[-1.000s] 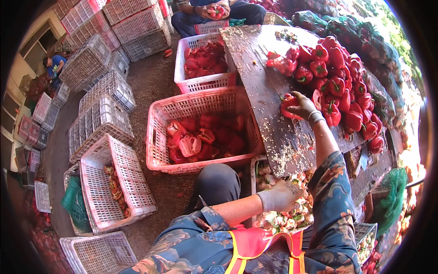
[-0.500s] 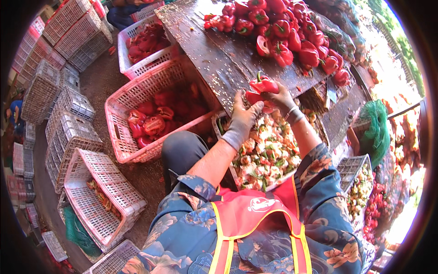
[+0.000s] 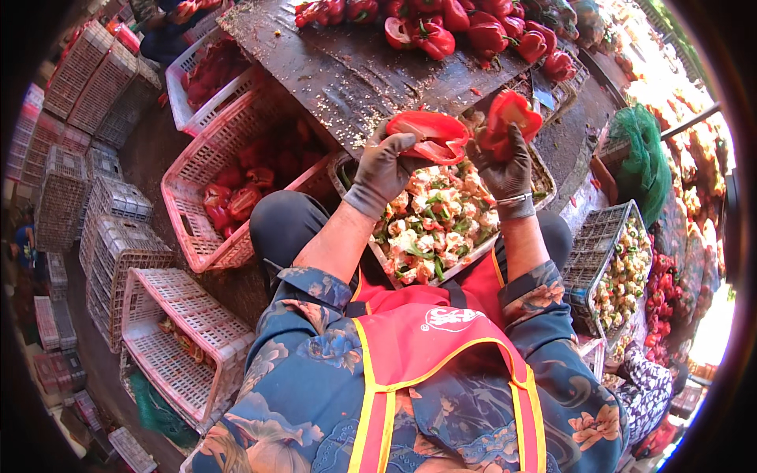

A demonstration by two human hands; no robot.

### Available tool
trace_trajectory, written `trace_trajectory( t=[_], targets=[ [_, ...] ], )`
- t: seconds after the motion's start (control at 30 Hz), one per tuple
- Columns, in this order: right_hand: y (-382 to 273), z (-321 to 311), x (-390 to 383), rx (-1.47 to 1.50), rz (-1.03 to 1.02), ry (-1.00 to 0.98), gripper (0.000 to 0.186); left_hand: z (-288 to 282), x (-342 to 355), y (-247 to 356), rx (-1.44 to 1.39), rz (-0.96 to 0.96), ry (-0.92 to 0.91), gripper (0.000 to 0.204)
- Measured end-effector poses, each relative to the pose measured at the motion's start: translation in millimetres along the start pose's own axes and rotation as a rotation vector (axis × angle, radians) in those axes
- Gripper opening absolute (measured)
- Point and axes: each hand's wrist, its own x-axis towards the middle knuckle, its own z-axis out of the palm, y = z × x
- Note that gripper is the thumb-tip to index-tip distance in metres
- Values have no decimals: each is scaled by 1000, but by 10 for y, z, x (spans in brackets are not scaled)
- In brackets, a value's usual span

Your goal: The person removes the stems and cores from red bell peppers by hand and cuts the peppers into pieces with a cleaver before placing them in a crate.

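In gloved fingers, my left hand (image 3: 382,167) grips a hollow red bell pepper half (image 3: 430,134), its cut side showing. My right hand (image 3: 501,167) is closed on another red pepper half (image 3: 511,120), held a little apart from the first. Both hands are over a light crate (image 3: 467,263) heaped with pale pepper cores (image 3: 430,217) and green stems. Beyond them stands a dark tabletop (image 3: 331,75) strewn with seeds, with a pile of whole red peppers (image 3: 434,35) along its far side.
Left of my knee stands a pink crate (image 3: 183,180) with pepper halves inside; a white crate (image 3: 180,106) of red pieces sits behind it. A tipped crate (image 3: 185,303) and stacked crates (image 3: 126,252) fill the left. At right are a grey crate (image 3: 579,264) of cores and green netting (image 3: 637,162).
The pepper held between both hands is now in two separate halves, one per hand. The hands have turned, showing the cut insides. The whole view has shifted, and the table sits higher in it.
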Motion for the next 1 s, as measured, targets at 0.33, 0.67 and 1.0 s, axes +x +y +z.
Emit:
trace_trajectory(
  t=[0.33,0.67,1.0],
  targets=[
    [148,66,-327,-453,-151,101,43,41,-121,120,217,302,294,32],
    [516,133,-371,-1512,-841,-366,70,153,-324,-56,435,-247,-106,52],
    [299,316,-510,-690,209,-343,68,196,-307,-187,1152,-50,-144,47]
  ],
)
